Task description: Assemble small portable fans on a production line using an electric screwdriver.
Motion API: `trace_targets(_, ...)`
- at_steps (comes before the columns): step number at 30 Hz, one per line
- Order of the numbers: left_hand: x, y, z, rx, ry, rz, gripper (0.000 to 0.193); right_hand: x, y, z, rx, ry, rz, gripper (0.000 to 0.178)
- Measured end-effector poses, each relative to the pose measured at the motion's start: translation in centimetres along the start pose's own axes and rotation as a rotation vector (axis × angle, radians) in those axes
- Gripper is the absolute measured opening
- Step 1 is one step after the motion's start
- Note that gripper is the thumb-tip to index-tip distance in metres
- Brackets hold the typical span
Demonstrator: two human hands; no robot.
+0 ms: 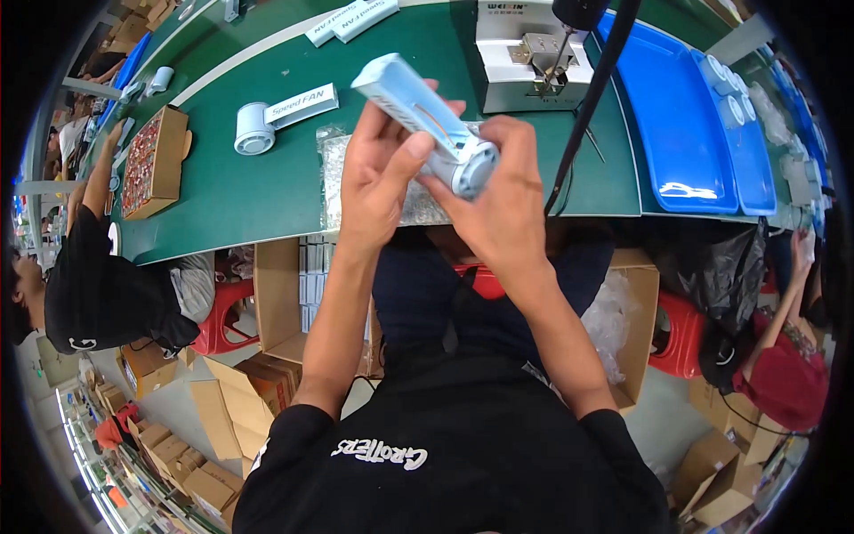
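Between my hands is a light blue handheld fan housing [418, 111], raised over the table's near edge. Its hollow handle tilts up to the left, and an orange wire shows inside. My left hand [382, 169] is closed around the handle with the thumb on its near side. At the round head end, my right hand [503, 182] grips with fingers and thumb. Beneath both hands, partly covered, lies a clear bag of small silvery pieces [334, 173]. A second fan housing [254, 129] with a printed handle rests on the green table to the left.
A screwdriving machine [534, 67] stands at the back right, with a black cable [592, 107] in front. Blue trays [685, 133] lie on the right. Left is a cardboard box of small reddish parts [156, 165]; handle pieces [351, 22] lie at the back. Co-workers sit on both sides.
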State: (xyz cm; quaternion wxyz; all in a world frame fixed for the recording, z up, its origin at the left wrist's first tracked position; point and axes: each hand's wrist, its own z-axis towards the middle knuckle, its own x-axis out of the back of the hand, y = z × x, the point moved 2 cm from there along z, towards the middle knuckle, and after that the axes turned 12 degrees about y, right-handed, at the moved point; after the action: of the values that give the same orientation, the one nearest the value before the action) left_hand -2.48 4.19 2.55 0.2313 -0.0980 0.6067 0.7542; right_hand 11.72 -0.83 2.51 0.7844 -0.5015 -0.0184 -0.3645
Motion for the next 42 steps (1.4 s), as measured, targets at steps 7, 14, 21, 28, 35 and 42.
trace_targets(7, -0.1, -0.7, 0.7, 0.056, -0.174, 0.254, 0.054, 3.1, 1.9, 2.0, 0.091, -0.194, 0.490, 0.072)
trace_targets(14, -0.5, -0.7, 1.0, -0.135, -0.203, 0.538, 0.063, 2.5, 2.1, 6.9, 0.024, -0.340, 0.437, 0.058)
trace_targets(21, -1.0, -1.0, -0.4, -0.299, -0.058, 0.746, 0.070, 2.2, 2.5, 6.7, 0.091, -0.300, 0.422, 0.056)
trace_targets(28, 0.2, -2.2, -0.2, -0.106, -0.033, 0.492, 0.075, 2.0, 2.1, 6.4, 0.371, -0.227, 0.403, 0.052)
trace_targets(35, 0.3, -2.4, -0.4, -0.125, -0.067, 0.477, 0.064, 2.7, 2.8, 7.0, 0.417, -0.249, 0.419, 0.053)
trace_targets(42, 0.4, -2.3, -0.3, -0.060, -0.130, 0.454, 0.063, 2.2, 3.2, 7.2, 0.478, -0.256, 0.457, 0.055)
